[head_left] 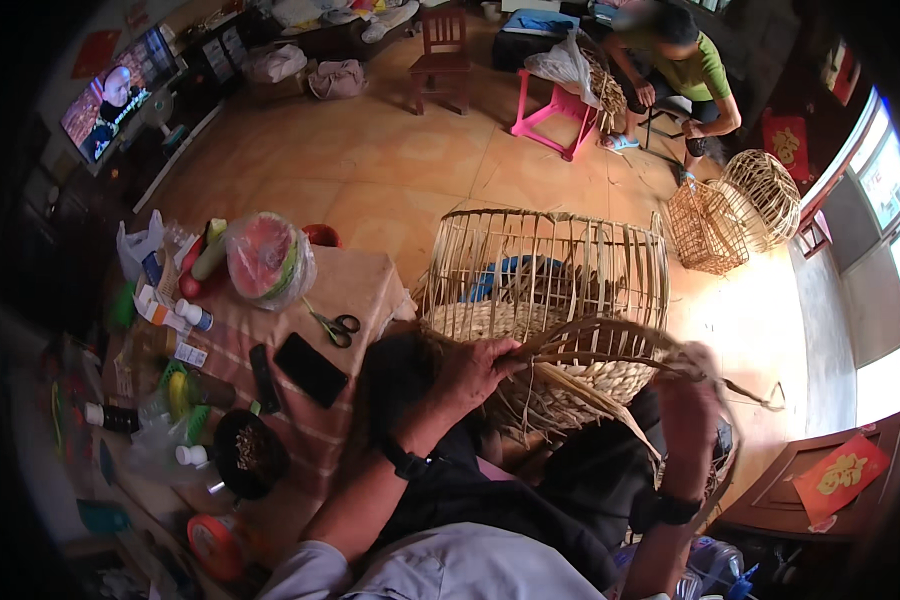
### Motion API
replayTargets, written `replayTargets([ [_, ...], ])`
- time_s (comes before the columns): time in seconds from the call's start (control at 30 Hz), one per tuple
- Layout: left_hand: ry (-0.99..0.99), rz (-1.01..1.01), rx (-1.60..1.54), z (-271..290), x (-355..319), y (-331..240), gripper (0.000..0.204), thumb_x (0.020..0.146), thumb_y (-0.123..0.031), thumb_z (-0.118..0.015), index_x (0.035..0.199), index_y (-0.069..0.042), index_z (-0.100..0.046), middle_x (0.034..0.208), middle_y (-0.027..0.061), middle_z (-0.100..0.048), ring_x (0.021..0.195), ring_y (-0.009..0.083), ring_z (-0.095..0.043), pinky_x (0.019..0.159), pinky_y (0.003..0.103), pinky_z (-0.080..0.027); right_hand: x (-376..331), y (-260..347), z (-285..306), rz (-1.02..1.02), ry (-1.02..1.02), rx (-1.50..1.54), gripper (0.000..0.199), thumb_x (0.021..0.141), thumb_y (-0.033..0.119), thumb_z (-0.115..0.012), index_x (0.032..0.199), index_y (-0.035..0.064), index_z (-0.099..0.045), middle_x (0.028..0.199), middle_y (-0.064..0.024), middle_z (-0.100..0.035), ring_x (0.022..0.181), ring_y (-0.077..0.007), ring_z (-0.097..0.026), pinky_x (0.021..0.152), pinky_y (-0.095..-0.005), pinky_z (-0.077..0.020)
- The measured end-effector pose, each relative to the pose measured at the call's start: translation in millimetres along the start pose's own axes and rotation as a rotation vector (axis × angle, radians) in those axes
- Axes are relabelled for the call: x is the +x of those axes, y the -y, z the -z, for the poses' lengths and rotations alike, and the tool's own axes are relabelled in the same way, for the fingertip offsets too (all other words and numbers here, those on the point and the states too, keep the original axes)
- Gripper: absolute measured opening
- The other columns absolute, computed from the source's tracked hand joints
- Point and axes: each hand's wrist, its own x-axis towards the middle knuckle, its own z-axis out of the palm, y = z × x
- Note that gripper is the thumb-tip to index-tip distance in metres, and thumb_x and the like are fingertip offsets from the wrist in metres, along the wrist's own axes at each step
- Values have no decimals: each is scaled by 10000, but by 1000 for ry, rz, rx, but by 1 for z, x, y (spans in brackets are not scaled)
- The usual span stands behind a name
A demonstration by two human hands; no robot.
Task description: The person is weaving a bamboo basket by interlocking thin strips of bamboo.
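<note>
Between my knees stands a half-woven basket (570, 375), with upright thin strips above and thick plaited dried fibre around its lower part. My left hand (478, 372) is closed, thumb and fingers pinching brown fibre strands (585, 392) at the basket's near side. To the right, my right hand (688, 395) is raised and slightly blurred, its fingers closed round the strands. A length of strand arches between both hands, and a loose end sticks out past the right one. Something blue (515, 275) and dark dry strips show inside the basket through its bars.
A cloth-covered table (365, 285) on my left bears scissors (335, 325), a black phone (311, 370), a wrapped watermelon piece (268, 258), a dark bowl (250, 452) and bottles. Ahead sits another person (695, 75) beside a pink stool (550, 125) and openwork baskets (710, 225). A wooden chair (442, 60) stands far back.
</note>
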Motion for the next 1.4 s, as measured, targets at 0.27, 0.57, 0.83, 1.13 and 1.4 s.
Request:
replayTargets([
  [0.27, 39, -129, 123, 2, 6, 9, 176, 912, -65, -670, 1077, -4, -672, 995, 179, -721, 964, 350, -710, 814, 380, -544, 38, -68, -93, 277, 336, -1104, 283, 867, 210, -763, 1050, 5, -694, 871, -163, -658, 802, -274, -667, 712, -376, -539],
  [0.57, -34, -98, -26, -7, -5, -5, 449, 869, -10, -689, 1302, -49, -578, 1029, 190, -703, 993, 381, -686, 844, 417, -544, 53, -65, -80, -392, -20, -312, 224, 952, 227, -703, 1061, 39, -647, 917, -57, -670, 819, -138, -661, 659, -305, -557],
  [0.83, -15, -231, 570, -27, -12, -31, 877, 721, -242, -855, 1395, 95, -407, 989, 201, -608, 956, 371, -594, 893, 444, -468, 71, -89, -78, -24, 269, -557, 230, 996, 208, -629, 1031, -18, -601, 954, -63, -602, 888, -147, -649, 821, -284, -550],
  [1.13, 5, -257, 701, -42, -7, -3, 878, 682, -287, -857, 1367, 80, -448, 999, 171, -595, 934, 325, -590, 862, 420, -470, 77, -93, -69, 296, 620, -1260, 213, 876, -11, -549, 1075, 11, -621, 1092, -182, -609, 1019, -322, -611, 842, -382, -509],
  [1.4, 30, -54, -310, -44, -13, 16, 633, 864, -330, -714, 1359, -13, -480, 1259, 201, -575, 1229, 402, -523, 1034, 488, -423, 58, -116, -68, 267, 377, -1187, 325, 888, 195, -687, 1140, 23, -575, 864, -195, -644, 718, -330, -640, 635, -438, -488],
])
